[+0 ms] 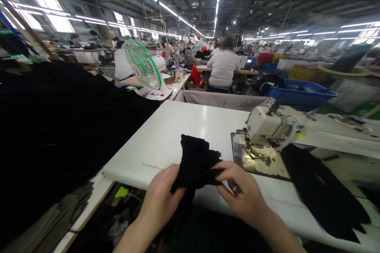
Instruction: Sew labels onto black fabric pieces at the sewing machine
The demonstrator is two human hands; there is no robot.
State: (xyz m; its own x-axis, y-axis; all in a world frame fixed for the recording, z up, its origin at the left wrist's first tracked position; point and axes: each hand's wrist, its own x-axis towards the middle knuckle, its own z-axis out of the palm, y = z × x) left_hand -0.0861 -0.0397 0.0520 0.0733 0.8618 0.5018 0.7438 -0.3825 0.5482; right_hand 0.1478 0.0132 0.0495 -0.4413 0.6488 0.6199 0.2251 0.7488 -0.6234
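A bunched piece of black fabric [194,158] is held between my two hands over the front edge of the white sewing table [154,142]. My left hand [162,191] grips its left side, thumb on the near face. On the other side, my right hand [239,185] pinches the right edge between thumb and fingers. Part of the cloth hangs down below the table edge. To the right stands a sewing machine [267,126] with a metal plate [242,150] under its needle area. More black fabric pieces [320,189] lie to the right of that plate.
A large heap of black cloth [65,126] rises along the left. Behind the table are a green-rimmed fan [142,63], a grey cloth barrier [225,99] and a blue bin [303,93]. A person in a white top [224,67] sits further back.
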